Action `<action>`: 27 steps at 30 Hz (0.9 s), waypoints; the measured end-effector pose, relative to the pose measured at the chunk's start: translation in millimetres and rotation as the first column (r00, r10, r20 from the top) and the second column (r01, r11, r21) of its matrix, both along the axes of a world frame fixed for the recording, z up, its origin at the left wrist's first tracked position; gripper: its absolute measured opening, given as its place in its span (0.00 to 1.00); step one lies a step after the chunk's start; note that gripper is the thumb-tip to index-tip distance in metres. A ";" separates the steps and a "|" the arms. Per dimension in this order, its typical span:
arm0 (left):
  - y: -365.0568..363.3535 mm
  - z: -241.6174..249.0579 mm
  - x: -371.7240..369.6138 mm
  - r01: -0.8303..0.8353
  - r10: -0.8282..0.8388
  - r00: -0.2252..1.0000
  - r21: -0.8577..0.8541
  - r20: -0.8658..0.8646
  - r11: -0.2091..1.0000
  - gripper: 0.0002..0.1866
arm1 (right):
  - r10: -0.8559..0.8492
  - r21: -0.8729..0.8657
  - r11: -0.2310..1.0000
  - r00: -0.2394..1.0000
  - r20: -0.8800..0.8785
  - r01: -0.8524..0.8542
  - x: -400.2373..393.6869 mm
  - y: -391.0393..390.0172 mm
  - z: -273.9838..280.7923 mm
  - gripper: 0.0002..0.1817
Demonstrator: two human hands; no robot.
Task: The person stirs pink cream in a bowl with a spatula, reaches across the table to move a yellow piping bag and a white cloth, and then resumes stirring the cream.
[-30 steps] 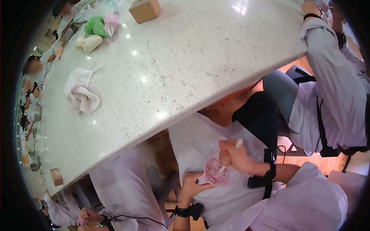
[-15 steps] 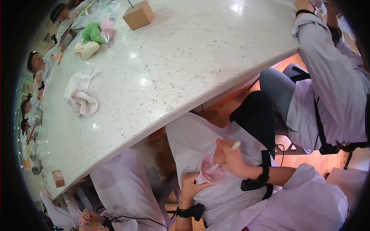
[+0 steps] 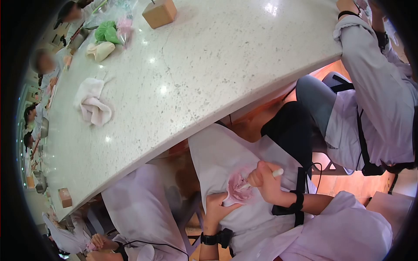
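Observation:
My left hand (image 3: 218, 206) is closed on the near side of a small pale bowl (image 3: 228, 199), its thumb along the rim. Pink paste (image 3: 239, 186), soft and streaky, lines the inside. Gripped in the closed fingers of my right hand (image 3: 267, 180) is a white stick-like tool (image 3: 278, 172). Its lower end touches the pink paste, and its other end sticks out past my fist. Both hands are over my lap, above a white apron (image 3: 252, 222). The tool's exact kind cannot be made out.
On the pale speckled table (image 3: 183, 78) lie a crumpled white cloth (image 3: 93, 102), a green bag (image 3: 106, 32), a pink bag (image 3: 124, 28), a cream-coloured bag (image 3: 101, 51) and a wooden block (image 3: 160, 13). People sit on both sides; a neighbour's sleeve (image 3: 370, 82) is at right.
My right hand has shifted slightly right and down with the white tool, showing more of the bowl's inside. My left hand stays on the bowl. The view has moved slightly.

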State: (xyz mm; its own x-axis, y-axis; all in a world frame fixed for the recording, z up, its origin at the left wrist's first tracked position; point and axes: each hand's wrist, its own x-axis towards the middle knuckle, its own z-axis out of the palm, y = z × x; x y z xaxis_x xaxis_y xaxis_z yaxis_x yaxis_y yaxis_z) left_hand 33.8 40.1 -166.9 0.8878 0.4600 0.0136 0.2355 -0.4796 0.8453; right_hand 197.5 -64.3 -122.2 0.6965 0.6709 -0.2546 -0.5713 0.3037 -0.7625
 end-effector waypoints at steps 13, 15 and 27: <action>-10.1 3.3 2.6 -0.264 0.247 0.964 -0.264 -0.096 0.927 0.21 | 0.336 0.084 0.923 0.895 0.295 -0.374 19.4 -56.4 28.2 0.24; -9.5 6.4 4.3 -0.257 0.242 0.966 -0.249 -0.091 0.934 0.21 | 0.391 0.000 0.911 0.863 0.320 -0.412 25.2 -58.7 37.2 0.24; -9.2 2.0 8.4 -0.174 0.174 0.985 -0.121 -0.010 0.977 0.25 | 0.473 -0.155 0.870 0.881 -0.001 -0.468 53.2 -24.3 57.4 0.22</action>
State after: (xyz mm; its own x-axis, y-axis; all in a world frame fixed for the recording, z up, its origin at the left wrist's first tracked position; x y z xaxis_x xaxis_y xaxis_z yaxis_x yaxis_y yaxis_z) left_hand 42.2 30.9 -164.9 0.7942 0.6056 -0.0506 0.3056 -0.3260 0.8946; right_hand 250.7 -88.6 -64.8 0.3181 0.8787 -0.3560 -0.5899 -0.1105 -0.7999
